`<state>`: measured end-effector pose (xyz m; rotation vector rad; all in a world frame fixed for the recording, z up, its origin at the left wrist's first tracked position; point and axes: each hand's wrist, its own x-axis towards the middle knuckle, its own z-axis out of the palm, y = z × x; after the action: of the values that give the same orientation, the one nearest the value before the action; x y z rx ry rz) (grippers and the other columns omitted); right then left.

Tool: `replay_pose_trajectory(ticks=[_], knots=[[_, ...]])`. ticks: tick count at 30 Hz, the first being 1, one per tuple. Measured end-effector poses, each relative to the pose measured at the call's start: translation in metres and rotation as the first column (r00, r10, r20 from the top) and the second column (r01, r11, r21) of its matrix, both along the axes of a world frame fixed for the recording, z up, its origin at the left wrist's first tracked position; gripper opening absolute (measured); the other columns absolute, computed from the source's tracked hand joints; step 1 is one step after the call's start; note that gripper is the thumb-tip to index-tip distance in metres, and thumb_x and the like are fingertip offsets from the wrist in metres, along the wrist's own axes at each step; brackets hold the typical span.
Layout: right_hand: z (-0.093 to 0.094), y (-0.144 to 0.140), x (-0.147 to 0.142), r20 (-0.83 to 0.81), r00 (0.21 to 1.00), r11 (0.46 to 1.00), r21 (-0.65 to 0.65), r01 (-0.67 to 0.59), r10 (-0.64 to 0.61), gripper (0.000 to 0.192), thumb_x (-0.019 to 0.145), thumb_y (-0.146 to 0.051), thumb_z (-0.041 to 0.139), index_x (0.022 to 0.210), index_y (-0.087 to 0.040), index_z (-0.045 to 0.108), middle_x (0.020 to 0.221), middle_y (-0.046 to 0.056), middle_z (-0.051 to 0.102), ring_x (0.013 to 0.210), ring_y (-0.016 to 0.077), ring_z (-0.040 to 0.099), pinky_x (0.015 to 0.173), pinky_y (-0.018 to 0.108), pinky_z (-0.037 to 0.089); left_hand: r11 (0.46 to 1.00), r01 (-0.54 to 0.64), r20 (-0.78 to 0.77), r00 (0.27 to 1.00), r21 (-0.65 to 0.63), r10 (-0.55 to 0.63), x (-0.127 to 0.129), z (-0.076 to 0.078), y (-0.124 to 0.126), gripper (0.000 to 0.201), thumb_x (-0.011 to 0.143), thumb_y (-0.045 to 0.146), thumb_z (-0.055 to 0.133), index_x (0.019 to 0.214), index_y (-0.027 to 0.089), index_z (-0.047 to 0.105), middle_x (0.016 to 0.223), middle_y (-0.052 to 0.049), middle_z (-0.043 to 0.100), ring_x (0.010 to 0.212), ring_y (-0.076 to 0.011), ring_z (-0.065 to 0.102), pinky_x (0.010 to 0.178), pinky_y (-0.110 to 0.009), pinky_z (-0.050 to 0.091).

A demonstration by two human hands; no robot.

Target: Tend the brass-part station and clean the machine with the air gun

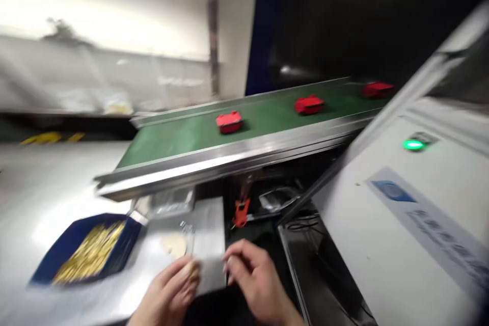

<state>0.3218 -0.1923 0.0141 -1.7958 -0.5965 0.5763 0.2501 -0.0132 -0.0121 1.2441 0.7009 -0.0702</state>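
My left hand (pixel 172 285) is closed, its thumb and fingers pinching a small brass-coloured part (pixel 194 270). The picture is smeared, so the part's exact kind does not show. Just to the right, apart from the left hand, my right hand (pixel 254 275) has its fingers curled and the thumb against them; what is in them, if anything, I cannot make out. Both hands are low in the view over the table's edge. To the left lies a dark blue bin (pixel 132 237) with a heap of gold-coloured small parts (pixel 91 254) in it.
Ahead runs a green conveyor belt (pixel 183 135) with a metal rail, carrying red boxy pieces (pixel 229 122). Clear plastic trays (pixel 173 202) sit beneath its near end. An orange-handled tool (pixel 241 212) lies under the belt. A white machine cabinet (pixel 374 214) with a green light stands right.
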Motion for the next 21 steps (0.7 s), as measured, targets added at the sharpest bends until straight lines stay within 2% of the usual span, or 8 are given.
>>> replay_pose_trajectory(ticks=[1,3,4,6,8,11,17,21], knots=[[0.004,0.001,-0.004,-0.006,1.000,0.999,0.052,-0.014,0.015,0.024,0.102,-0.042,0.055,0.107,-0.023,0.070,0.091,0.001,0.072,0.077,0.0126,0.068,0.071,0.024,0.054,0.976,-0.093,0.008,0.995,-0.198,0.096,-0.025,0.001,-0.014,0.058,0.066,0.069,0.084,0.101,0.024,0.073,0.098,-0.002,0.071,0.089,-0.0166,0.065,0.077,-0.026,0.056],[0.010,0.001,-0.007,0.012,0.998,0.995,0.072,-0.069,0.069,0.022,0.102,-0.039,0.057,0.108,-0.024,0.071,0.094,0.001,0.071,0.082,0.0128,0.068,0.075,0.023,0.055,0.821,-0.171,0.047,0.971,-0.545,0.234,-0.047,0.005,-0.039,0.050,0.058,0.050,0.097,0.093,0.020,0.077,0.090,-0.002,0.068,0.077,-0.0099,0.060,0.069,-0.018,0.052],[0.012,0.000,-0.009,0.045,0.995,0.994,0.051,-0.096,0.094,0.021,0.102,-0.037,0.057,0.109,-0.024,0.071,0.095,0.001,0.071,0.084,0.0126,0.068,0.076,0.022,0.054,0.748,-0.150,0.074,0.964,-0.646,0.257,-0.049,0.006,-0.048,0.042,0.061,0.040,0.098,0.089,0.016,0.078,0.085,-0.002,0.066,0.071,-0.0069,0.057,0.066,-0.016,0.050],[0.012,-0.004,-0.014,0.107,0.982,0.988,-0.011,-0.154,0.155,0.019,0.103,-0.033,0.056,0.111,-0.025,0.071,0.097,0.001,0.070,0.089,0.0125,0.068,0.079,0.021,0.054,0.685,-0.092,0.142,0.950,-0.722,0.278,-0.049,0.005,-0.056,0.029,0.071,0.030,0.094,0.086,0.011,0.078,0.077,-0.002,0.062,0.064,-0.0042,0.054,0.060,-0.013,0.046],[0.009,-0.010,-0.019,0.144,0.969,0.979,-0.063,-0.193,0.201,0.019,0.103,-0.030,0.056,0.114,-0.026,0.071,0.099,0.002,0.069,0.092,0.0124,0.067,0.081,0.021,0.053,0.665,-0.073,0.177,0.937,-0.743,0.301,-0.050,0.001,-0.058,0.025,0.076,0.028,0.090,0.087,0.009,0.078,0.075,-0.002,0.061,0.063,-0.0042,0.055,0.059,-0.013,0.046],[0.003,-0.016,-0.025,0.163,0.953,0.966,-0.097,-0.240,0.254,0.020,0.102,-0.028,0.059,0.118,-0.029,0.071,0.102,0.001,0.069,0.096,0.0129,0.067,0.085,0.022,0.054,0.665,-0.065,0.188,0.935,-0.744,0.301,-0.058,-0.007,-0.060,0.024,0.079,0.026,0.088,0.091,0.008,0.078,0.078,-0.004,0.063,0.065,-0.0046,0.057,0.059,-0.013,0.046],[-0.004,-0.021,-0.022,0.224,0.922,0.949,-0.068,-0.307,0.314,0.027,0.100,-0.018,0.060,0.121,-0.032,0.072,0.097,0.002,0.067,0.087,0.0121,0.068,0.075,0.022,0.056,0.716,-0.035,0.222,0.940,-0.697,0.261,-0.065,-0.013,-0.061,0.023,0.080,0.027,0.088,0.092,0.009,0.080,0.077,-0.004,0.064,0.065,-0.0056,0.058,0.058,-0.014,0.046],[-0.008,-0.028,-0.021,0.389,0.865,0.944,-0.043,-0.326,0.316,0.036,0.098,-0.008,0.059,0.123,-0.031,0.070,0.098,0.002,0.067,0.087,0.0118,0.068,0.073,0.022,0.057,0.705,-0.005,0.221,0.948,-0.709,0.230,-0.063,-0.012,-0.061,0.024,0.078,0.027,0.089,0.092,0.010,0.080,0.078,-0.004,0.065,0.065,-0.0061,0.058,0.058,-0.014,0.046]])
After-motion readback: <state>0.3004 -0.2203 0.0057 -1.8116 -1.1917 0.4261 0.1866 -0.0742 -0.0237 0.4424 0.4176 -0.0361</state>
